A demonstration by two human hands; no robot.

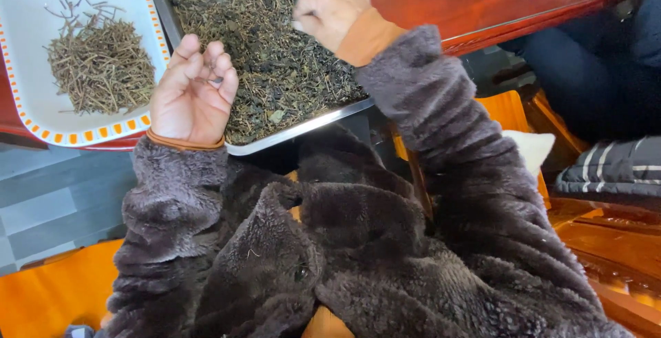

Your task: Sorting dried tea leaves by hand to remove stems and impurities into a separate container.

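Dark brown fleece sleeves (385, 241) fill the near view. Left hand (191, 93) rests palm-up, fingers loosely curled and holding nothing, on the near edge of the metal tray (303, 126) of dried green-brown tea leaves (268, 42). Right hand (330, 4) hovers above the leaves, fingers curled; its contents cannot be determined. White orange-trimmed dish (27, 97) of brown stems (100, 66) sits left.
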